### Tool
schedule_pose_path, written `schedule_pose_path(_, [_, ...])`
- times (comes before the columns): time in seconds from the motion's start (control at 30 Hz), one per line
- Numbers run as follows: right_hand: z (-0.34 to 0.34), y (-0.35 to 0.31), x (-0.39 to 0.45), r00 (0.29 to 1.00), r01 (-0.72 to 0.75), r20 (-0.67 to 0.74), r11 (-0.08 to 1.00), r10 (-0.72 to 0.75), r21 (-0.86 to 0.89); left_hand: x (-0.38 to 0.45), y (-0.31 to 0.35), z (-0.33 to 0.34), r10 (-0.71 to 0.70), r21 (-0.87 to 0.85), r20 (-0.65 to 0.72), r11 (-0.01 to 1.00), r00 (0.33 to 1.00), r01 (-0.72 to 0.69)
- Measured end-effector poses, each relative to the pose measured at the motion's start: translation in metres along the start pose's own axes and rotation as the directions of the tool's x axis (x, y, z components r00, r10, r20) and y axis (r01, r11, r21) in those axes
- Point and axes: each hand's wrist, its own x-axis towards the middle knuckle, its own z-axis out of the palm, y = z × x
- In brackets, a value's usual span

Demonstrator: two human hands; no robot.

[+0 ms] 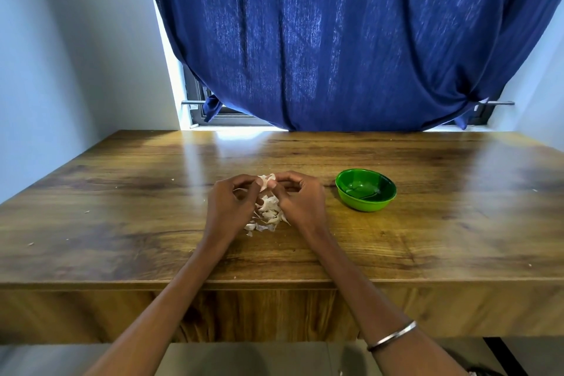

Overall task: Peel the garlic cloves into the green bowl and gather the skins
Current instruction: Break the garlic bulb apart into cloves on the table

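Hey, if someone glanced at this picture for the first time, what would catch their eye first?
Probably the big blue curtain filling the window behind the wooden table. Next, at the table's middle, the left hand and right hand pinching a garlic clove above a pile of skins, with the green bowl to their right.

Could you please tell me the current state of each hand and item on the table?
left hand: pinching the garlic clove
right hand: pinching the same clove
garlic clove: held above the pile, partly skinned
skins: heaped loosely between the hands
green bowl: upright, apparently empty
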Motion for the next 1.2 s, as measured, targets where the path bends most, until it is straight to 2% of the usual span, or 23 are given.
schedule_pose_path(0.23, [-0.0005, -0.0007, 0.0002, 0.999, -0.046, 0.0, 0.999, 0.046, 0.006, 0.0044, -0.0097, -0.0018, -0.089, -0.081, -0.014, 0.993, 0.996, 0.088])
schedule_pose_path(0.33, [0.0013, -0.0005, -0.0011, 0.999, -0.003, 0.032, 0.999, 0.004, -0.048, 0.0037, -0.0089, -0.0023, -0.062, -0.046, -0.023, 0.997, 0.998, 0.061])
schedule_pose_path(0.47, [0.0023, 0.0004, -0.0011, 0.999, 0.023, 0.029, 0.998, -0.021, -0.056, 0.0029, -0.0057, -0.0004, -0.008, 0.083, -0.044, 0.996, 0.999, 0.011])
schedule_pose_path(0.63, [0.0006, -0.0013, -0.0024, 1.0, 0.017, -0.011, 0.998, -0.017, -0.053, 0.0031, -0.007, -0.0013, -0.005, 0.062, -0.06, 0.998, 0.998, 0.009])
schedule_pose_path(0.77, [-0.0003, -0.0081, -0.0047, 0.995, 0.075, 0.072, 0.997, -0.075, 0.006, 0.0021, -0.0046, -0.0039, 0.037, 0.037, -0.033, 0.999, 0.999, -0.036])
schedule_pose_path(0.97, [0.0006, -0.0062, -0.0046, 0.994, 0.071, 0.086, 0.997, -0.069, -0.019, 0.004, -0.0079, -0.0056, -0.084, -0.096, -0.082, 0.993, 0.993, 0.076])
schedule_pose_path(1.2, [0.0021, -0.0011, -0.0029, 0.998, 0.057, 0.037, 0.997, -0.055, -0.051, 0.0048, -0.0086, -0.0058, -0.121, -0.116, -0.09, 0.987, 0.989, 0.11])
